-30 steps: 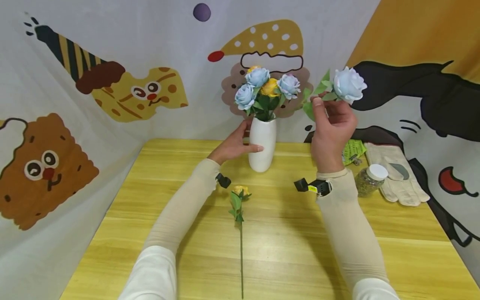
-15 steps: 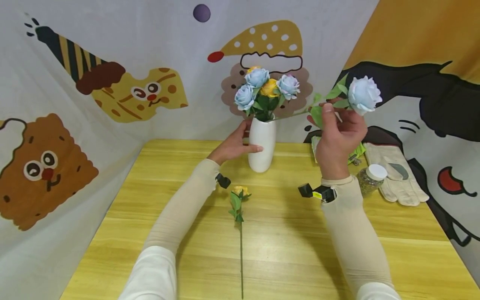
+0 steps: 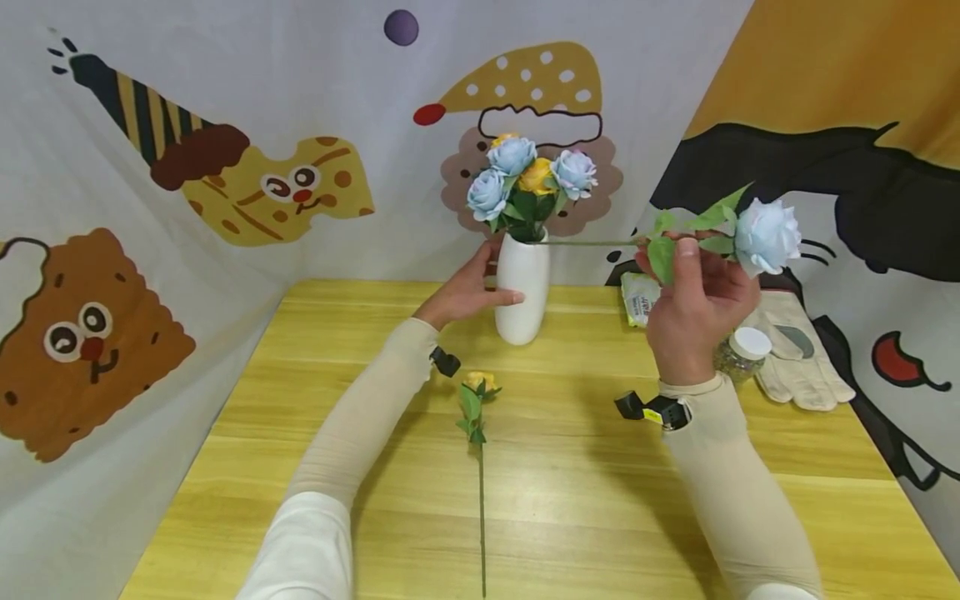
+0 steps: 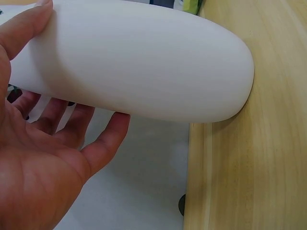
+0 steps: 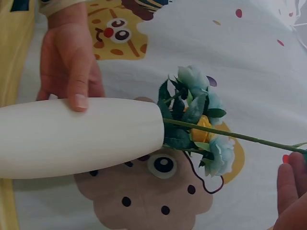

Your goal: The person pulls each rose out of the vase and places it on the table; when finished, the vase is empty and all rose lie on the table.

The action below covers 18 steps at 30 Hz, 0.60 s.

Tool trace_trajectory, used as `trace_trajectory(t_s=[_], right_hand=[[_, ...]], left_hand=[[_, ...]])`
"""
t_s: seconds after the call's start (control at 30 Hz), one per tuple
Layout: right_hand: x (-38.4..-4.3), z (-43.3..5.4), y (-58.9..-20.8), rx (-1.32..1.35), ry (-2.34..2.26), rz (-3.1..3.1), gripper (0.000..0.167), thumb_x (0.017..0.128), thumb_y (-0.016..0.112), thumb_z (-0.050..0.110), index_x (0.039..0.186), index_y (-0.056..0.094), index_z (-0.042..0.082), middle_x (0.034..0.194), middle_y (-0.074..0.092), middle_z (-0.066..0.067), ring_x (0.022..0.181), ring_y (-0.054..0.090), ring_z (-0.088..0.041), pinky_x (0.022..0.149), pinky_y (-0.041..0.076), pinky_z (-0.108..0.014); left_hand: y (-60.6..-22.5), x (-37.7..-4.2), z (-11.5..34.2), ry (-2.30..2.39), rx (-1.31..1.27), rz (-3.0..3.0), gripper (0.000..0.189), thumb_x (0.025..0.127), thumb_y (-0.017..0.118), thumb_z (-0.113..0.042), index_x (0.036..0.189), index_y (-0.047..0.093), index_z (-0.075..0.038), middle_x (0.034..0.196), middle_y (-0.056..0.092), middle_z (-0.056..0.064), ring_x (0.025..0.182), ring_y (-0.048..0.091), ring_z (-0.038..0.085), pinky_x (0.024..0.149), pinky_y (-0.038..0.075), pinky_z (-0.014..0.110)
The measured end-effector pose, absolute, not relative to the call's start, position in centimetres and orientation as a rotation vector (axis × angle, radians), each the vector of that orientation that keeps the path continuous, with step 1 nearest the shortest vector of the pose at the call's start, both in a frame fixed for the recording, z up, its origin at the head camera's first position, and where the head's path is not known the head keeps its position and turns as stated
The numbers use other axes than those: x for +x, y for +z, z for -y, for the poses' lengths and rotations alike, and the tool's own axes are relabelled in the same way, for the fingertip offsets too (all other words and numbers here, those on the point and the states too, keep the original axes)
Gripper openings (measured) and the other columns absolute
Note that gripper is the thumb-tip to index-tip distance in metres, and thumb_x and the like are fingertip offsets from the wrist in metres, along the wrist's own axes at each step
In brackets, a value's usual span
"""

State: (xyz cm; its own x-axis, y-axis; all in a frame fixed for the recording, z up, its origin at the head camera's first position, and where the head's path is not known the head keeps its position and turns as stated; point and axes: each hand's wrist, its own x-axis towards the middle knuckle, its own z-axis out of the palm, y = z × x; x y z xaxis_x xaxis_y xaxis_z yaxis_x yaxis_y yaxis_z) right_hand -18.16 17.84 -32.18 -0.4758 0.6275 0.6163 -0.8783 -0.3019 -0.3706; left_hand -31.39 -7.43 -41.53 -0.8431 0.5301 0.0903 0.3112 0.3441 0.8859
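A white vase (image 3: 522, 292) stands upright near the table's far edge, with several blue and yellow artificial roses (image 3: 537, 177) in its mouth. My left hand (image 3: 467, 290) grips its side, the thumb across the front and the fingers round the back. To the right, my right hand (image 3: 693, 312) pinches a light blue rose (image 3: 768, 236) by its leafy stem just below the bloom. That rose lies nearly level, its stem (image 5: 249, 138) reaching left to the vase mouth in the right wrist view. A yellow rose (image 3: 480, 383) lies on the table, its stem toward me.
Behind my right wrist are a jar (image 3: 742, 354) with a white lid and a pair of pale work gloves (image 3: 806, 358). A green and white packet (image 3: 639, 300) lies near the back edge. A cartoon-printed cloth (image 3: 412, 208) hangs behind the wooden table (image 3: 577, 517).
My right hand has moved right and down, tipping the blue rose from raised to nearly level, its stem end now at the vase mouth. The left hand and vase stay put.
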Motion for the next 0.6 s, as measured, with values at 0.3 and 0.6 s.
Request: trace_trajectory(t_s=[0.3,0.6], right_hand=[[-16.5,-18.3,-33.5,0.415,1.957,0.712,0.031,0.088,0.069,-0.012,0.116,0.056,-0.013,0.088,0.069,-0.028,0.073,0.074,-0.038,0.065,0.067,-0.044],[-14.6,-19.9,-34.8,0.361,2.046,0.647,0.04,0.09,0.073,-0.009,0.123,0.052,-0.012,0.093,0.07,-0.031,0.077,0.076,-0.04,0.065,0.067,-0.046]], left_hand=[[-41.5,-31.5,7.5,1.516,0.756,-2.383,0.1,0.087,0.087,-0.047,0.162,0.026,-0.02,0.158,0.044,0.004,0.141,0.051,0.026,0.118,0.048,0.051],[-41.7,-31.6,7.5,1.535,0.769,-2.353,0.098,0.087,0.087,-0.047,0.161,0.027,-0.021,0.158,0.043,0.003,0.141,0.051,0.025,0.118,0.047,0.053]])
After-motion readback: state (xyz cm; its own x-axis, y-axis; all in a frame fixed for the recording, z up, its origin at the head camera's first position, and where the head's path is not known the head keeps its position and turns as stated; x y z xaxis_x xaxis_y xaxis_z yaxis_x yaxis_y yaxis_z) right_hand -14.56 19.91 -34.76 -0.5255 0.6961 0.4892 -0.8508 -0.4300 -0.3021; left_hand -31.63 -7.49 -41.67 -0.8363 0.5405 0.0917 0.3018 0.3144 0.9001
